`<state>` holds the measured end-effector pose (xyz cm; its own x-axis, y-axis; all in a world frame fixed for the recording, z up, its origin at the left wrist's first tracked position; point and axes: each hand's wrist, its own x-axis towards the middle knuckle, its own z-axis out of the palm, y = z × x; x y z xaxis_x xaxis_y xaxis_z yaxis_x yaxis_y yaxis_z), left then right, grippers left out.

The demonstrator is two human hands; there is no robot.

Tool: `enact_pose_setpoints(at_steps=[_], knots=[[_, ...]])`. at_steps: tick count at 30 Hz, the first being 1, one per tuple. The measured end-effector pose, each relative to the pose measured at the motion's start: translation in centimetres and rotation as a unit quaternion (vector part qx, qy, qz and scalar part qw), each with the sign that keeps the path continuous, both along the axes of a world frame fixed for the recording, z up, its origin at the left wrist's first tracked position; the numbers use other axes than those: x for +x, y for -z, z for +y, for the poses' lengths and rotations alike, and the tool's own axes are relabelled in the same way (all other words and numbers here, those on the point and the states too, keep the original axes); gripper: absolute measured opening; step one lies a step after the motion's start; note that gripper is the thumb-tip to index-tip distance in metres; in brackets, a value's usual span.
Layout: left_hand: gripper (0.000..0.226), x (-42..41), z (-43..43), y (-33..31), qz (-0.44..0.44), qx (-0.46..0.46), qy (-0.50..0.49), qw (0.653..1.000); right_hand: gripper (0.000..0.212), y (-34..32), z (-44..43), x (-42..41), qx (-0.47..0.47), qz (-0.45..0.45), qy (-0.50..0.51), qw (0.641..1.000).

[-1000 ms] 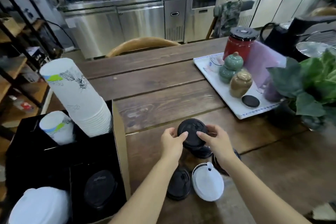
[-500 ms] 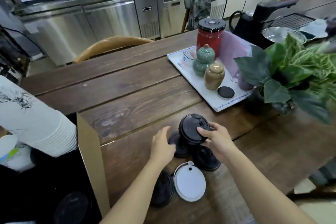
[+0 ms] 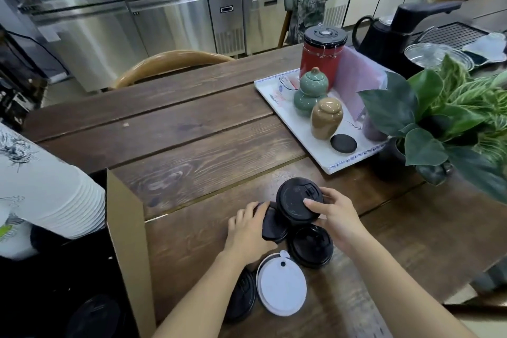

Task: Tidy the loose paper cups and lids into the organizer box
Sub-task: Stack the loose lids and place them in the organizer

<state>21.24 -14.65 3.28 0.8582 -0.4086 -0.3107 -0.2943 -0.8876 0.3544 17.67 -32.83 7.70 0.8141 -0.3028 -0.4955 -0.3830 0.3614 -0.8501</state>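
Observation:
My right hand grips a black cup lid tilted up above the wooden table. My left hand rests on another black lid lying just left of it, fingers curled over its edge. A third black lid lies flat below the held one. A white lid lies nearer me, and one more black lid is partly hidden under my left forearm. The cardboard organizer box stands at the left, holding a tall stack of white paper cups and a black lid in a dark compartment.
A white tray at the right carries a red canister, a green jar, a tan jar and a black coaster. A leafy plant overhangs the table's right side. A wooden chair back stands behind the table.
The view has swung right, so the box and cup stack slid toward the left edge. My left hand left the raised lid and dropped onto a lid on the table.

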Motion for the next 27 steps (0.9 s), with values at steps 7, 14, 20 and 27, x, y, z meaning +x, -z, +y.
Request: enact_pose_setpoints(at_steps=[7, 14, 20, 27], knots=[[0.08, -2.1, -1.7, -1.0, -0.149, 0.091, -0.127, 0.976, 0.043, 0.2, 0.3, 0.5, 0.066, -0.005, 0.024, 0.998], [0.1, 1.0, -1.4, -1.0, 0.08, -0.071, 0.01, 0.994, 0.029, 0.6, -0.4, 0.6, 0.134, 0.0, 0.074, 0.988], [0.087, 0.1, -1.6, -0.5, -0.049, 0.031, -0.064, 0.996, 0.033, 1.1, -1.3, 0.0, 0.12, 0.008, 0.075, 0.99], [0.107, -1.7, -1.2, -0.1, 0.003, -0.034, -0.177, 0.984, 0.029, 2.1, -0.6, 0.9, 0.093, 0.007, -0.008, 0.996]])
